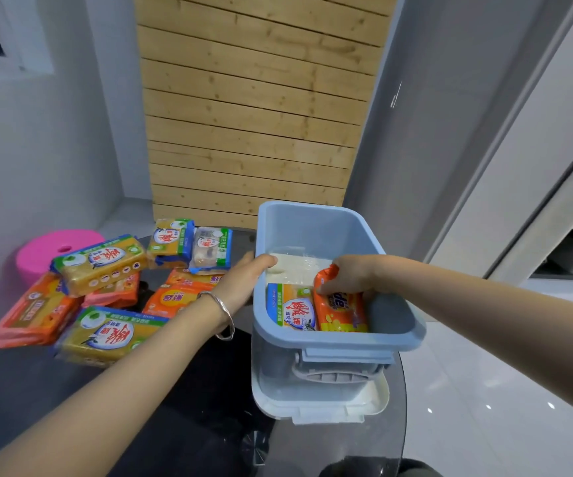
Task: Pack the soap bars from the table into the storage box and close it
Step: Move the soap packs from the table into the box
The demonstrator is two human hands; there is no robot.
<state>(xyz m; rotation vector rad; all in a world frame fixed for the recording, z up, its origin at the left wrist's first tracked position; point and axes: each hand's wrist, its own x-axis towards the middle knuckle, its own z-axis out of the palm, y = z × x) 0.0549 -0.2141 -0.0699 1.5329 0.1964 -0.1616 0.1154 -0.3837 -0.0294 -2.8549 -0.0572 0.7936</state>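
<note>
A blue storage box (333, 342) stands open on the dark glass table, with its white lid (353, 404) lying under it. Inside lie a yellow soap pack (290, 309), a pale soap bar (300, 268) and an orange soap pack (341, 313). My right hand (347, 275) reaches into the box and grips the top of the orange pack. My left hand (243, 280), with a bracelet on the wrist, holds the box's left rim, thumb over the edge. Several more soap packs lie on the table to the left, among them a yellow one (100, 263) and an orange one (169, 299).
A pink round stool (42, 251) stands behind the table at the left. A wooden slat panel (254, 108) leans against the back wall. The round table's edge (403, 418) curves just right of the box, with pale tiled floor beyond.
</note>
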